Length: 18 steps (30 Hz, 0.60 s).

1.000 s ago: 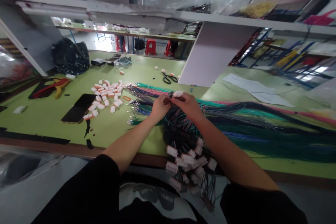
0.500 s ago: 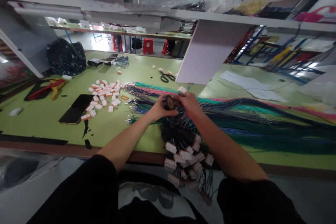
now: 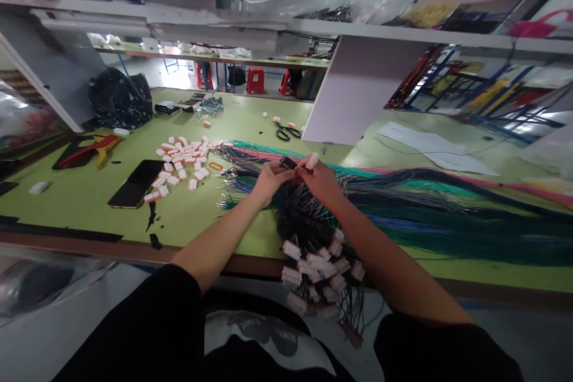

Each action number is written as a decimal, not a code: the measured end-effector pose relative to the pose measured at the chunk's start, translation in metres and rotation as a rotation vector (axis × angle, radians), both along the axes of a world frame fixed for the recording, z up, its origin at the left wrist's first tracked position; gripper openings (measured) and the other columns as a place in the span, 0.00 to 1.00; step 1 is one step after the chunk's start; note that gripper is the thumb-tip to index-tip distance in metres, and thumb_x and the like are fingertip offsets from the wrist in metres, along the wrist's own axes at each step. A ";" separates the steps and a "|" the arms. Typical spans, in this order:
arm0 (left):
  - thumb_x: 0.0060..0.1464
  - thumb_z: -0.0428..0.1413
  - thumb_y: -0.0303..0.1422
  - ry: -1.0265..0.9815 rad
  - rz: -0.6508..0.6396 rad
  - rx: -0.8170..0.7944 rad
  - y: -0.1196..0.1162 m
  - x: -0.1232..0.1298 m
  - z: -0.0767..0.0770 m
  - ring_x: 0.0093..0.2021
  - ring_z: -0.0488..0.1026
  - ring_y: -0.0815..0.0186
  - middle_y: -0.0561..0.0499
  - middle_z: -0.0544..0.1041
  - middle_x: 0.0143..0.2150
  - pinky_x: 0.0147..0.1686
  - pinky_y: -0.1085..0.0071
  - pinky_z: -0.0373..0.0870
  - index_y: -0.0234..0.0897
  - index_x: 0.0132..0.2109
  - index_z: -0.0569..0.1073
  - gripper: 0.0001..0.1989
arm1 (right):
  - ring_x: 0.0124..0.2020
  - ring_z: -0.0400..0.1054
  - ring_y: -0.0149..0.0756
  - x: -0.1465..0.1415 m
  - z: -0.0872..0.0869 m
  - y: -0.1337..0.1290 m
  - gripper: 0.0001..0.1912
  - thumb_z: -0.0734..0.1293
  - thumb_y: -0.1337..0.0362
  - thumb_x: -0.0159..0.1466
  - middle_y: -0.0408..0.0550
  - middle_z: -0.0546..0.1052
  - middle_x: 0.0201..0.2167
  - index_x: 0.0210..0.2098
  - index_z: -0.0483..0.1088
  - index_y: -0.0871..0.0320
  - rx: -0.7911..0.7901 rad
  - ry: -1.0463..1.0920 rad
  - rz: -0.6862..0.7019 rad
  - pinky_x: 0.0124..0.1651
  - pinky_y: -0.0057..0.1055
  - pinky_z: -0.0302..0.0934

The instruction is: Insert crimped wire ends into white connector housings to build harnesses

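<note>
Starts at the left with a red-and-yellow tool [image 3: 92, 154] on the green tabletop [image 3: 92, 200], then passes a black phone [image 3: 134, 185] to reach a pile of loose white-and-orange connectors [image 3: 183, 158] with no wires visible in them. Probably counts as work remaining. Just right of the pile, shows an orange ring [image 3: 215, 166], then wire ends [image 3: 229, 174] fanned out, seemingly also unused.

Near the middle, pinches a small dark roll [image 3: 287, 162], perhaps tape turned edge-on, between nearly closed thumb and fingers of the left hand [image 3: 268, 184]. Farther back, rests scissors [image 3: 286, 132] on the tabletop. Keeps the right hand [image 3: 323, 180] closed around a white connector [image 3: 312, 160] above the wires, fingertips close to the left ones. Seems partway through this 1 piece.

Below, at the near edge, gathers a cluster of wired connectors [image 3: 316, 268], apparently much further along. To the right, runs long wire bundles [image 3: 425, 191] past the forearm and out of frame.

Cannot make out the point between the fingertips, nor count the overlapping connectors; loses some wires under the right forearm.
</note>
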State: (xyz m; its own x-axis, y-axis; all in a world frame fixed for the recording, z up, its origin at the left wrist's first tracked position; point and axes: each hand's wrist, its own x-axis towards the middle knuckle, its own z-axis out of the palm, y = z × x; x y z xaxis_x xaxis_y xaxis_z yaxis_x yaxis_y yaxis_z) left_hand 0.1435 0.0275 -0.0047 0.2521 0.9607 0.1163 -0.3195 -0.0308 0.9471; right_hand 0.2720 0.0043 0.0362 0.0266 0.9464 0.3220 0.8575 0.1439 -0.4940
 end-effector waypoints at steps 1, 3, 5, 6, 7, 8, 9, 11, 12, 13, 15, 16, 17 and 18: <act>0.43 0.62 0.36 -0.073 -0.109 -0.084 0.003 -0.003 0.000 0.27 0.69 0.70 0.52 0.71 0.26 0.30 0.73 0.65 0.33 0.31 0.68 0.12 | 0.33 0.70 0.40 0.000 0.000 -0.001 0.07 0.62 0.63 0.57 0.50 0.76 0.28 0.25 0.69 0.57 -0.002 -0.007 0.015 0.39 0.34 0.60; 0.45 0.60 0.45 -0.143 -0.302 -0.211 0.009 -0.005 0.000 0.23 0.67 0.70 0.51 0.71 0.24 0.26 0.72 0.64 0.32 0.30 0.69 0.18 | 0.32 0.69 0.39 -0.001 -0.002 -0.002 0.07 0.62 0.63 0.56 0.48 0.76 0.26 0.23 0.68 0.56 -0.010 0.020 0.067 0.39 0.33 0.60; 0.44 0.59 0.48 -0.164 -0.366 -0.244 0.011 -0.004 -0.002 0.21 0.65 0.71 0.51 0.71 0.23 0.24 0.72 0.62 0.33 0.29 0.69 0.20 | 0.29 0.68 0.37 -0.001 -0.007 0.000 0.09 0.63 0.61 0.56 0.47 0.75 0.24 0.21 0.67 0.56 -0.005 0.099 0.060 0.38 0.33 0.60; 0.42 0.61 0.47 -0.166 -0.339 -0.223 0.009 -0.002 -0.003 0.22 0.65 0.71 0.52 0.70 0.23 0.24 0.73 0.62 0.33 0.29 0.69 0.20 | 0.28 0.68 0.37 0.000 -0.011 0.002 0.10 0.63 0.59 0.55 0.47 0.75 0.22 0.21 0.67 0.56 -0.001 0.161 0.028 0.36 0.32 0.60; 0.40 0.63 0.46 -0.155 -0.289 -0.176 0.006 -0.001 -0.004 0.23 0.65 0.71 0.53 0.70 0.24 0.26 0.73 0.62 0.34 0.29 0.69 0.19 | 0.26 0.67 0.36 0.001 -0.014 0.004 0.11 0.63 0.58 0.55 0.46 0.74 0.21 0.21 0.67 0.56 0.001 0.235 -0.017 0.34 0.32 0.59; 0.36 0.65 0.43 -0.129 -0.224 -0.105 0.002 -0.001 -0.005 0.26 0.66 0.71 0.53 0.70 0.26 0.29 0.73 0.63 0.34 0.30 0.69 0.19 | 0.25 0.66 0.36 0.004 -0.016 0.007 0.12 0.63 0.56 0.55 0.45 0.73 0.19 0.21 0.66 0.56 0.002 0.311 -0.060 0.32 0.32 0.59; 0.32 0.67 0.40 -0.069 -0.175 -0.017 -0.003 -0.001 -0.005 0.29 0.67 0.70 0.53 0.70 0.28 0.33 0.72 0.64 0.34 0.30 0.69 0.21 | 0.24 0.66 0.35 0.007 -0.017 0.010 0.12 0.63 0.55 0.54 0.44 0.72 0.18 0.20 0.66 0.56 -0.001 0.375 -0.090 0.31 0.31 0.59; 0.21 0.71 0.33 0.134 -0.149 0.202 -0.012 -0.004 -0.004 0.39 0.68 0.65 0.52 0.72 0.35 0.42 0.69 0.65 0.35 0.34 0.71 0.27 | 0.23 0.64 0.34 0.014 -0.016 0.013 0.12 0.63 0.55 0.53 0.43 0.71 0.17 0.20 0.65 0.56 -0.021 0.411 -0.105 0.29 0.31 0.58; 0.19 0.71 0.32 0.246 -0.164 0.304 -0.014 -0.006 -0.002 0.41 0.68 0.64 0.52 0.71 0.36 0.44 0.69 0.64 0.36 0.34 0.71 0.28 | 0.23 0.64 0.34 0.017 -0.012 0.014 0.12 0.64 0.55 0.53 0.42 0.70 0.16 0.20 0.65 0.56 -0.041 0.376 -0.084 0.29 0.31 0.57; 0.22 0.70 0.32 0.339 -0.176 0.368 -0.016 -0.008 -0.001 0.41 0.67 0.64 0.52 0.71 0.35 0.44 0.69 0.63 0.37 0.32 0.71 0.25 | 0.23 0.64 0.34 0.018 -0.007 0.014 0.12 0.64 0.56 0.53 0.43 0.70 0.17 0.19 0.65 0.56 -0.060 0.309 -0.042 0.30 0.31 0.57; 0.35 0.66 0.34 0.483 -0.097 0.384 -0.016 -0.008 0.002 0.35 0.67 0.67 0.54 0.69 0.30 0.39 0.71 0.63 0.37 0.29 0.69 0.15 | 0.26 0.65 0.36 0.016 0.003 0.010 0.12 0.65 0.56 0.53 0.45 0.71 0.20 0.19 0.66 0.57 -0.050 0.127 0.065 0.33 0.33 0.57; 0.39 0.64 0.34 0.532 -0.012 0.359 -0.015 -0.006 0.002 0.31 0.65 0.68 0.55 0.67 0.27 0.36 0.72 0.62 0.37 0.29 0.68 0.12 | 0.29 0.65 0.37 0.013 0.008 0.008 0.12 0.66 0.56 0.53 0.46 0.72 0.23 0.20 0.66 0.57 -0.016 0.035 0.107 0.35 0.33 0.58; 0.42 0.62 0.34 0.564 0.075 0.337 -0.013 -0.005 0.003 0.28 0.63 0.69 0.56 0.66 0.24 0.32 0.73 0.61 0.37 0.30 0.67 0.11 | 0.32 0.66 0.38 0.009 0.012 0.005 0.11 0.67 0.56 0.52 0.48 0.73 0.26 0.21 0.67 0.57 0.025 -0.042 0.127 0.37 0.34 0.58; 0.43 0.61 0.33 0.584 0.146 0.330 -0.012 -0.003 0.002 0.26 0.62 0.70 0.57 0.65 0.23 0.30 0.74 0.59 0.37 0.30 0.67 0.10 | 0.34 0.66 0.39 0.005 0.015 0.002 0.11 0.67 0.56 0.52 0.50 0.73 0.28 0.22 0.68 0.57 0.068 -0.097 0.118 0.38 0.34 0.58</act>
State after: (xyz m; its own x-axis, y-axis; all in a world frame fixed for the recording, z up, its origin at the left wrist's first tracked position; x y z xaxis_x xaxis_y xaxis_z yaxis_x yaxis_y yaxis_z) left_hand 0.1410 0.0154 -0.0025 0.2333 0.9273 0.2926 0.2702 -0.3509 0.8966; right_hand 0.2769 0.0063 0.0507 -0.1182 0.9171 0.3807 0.8759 0.2769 -0.3952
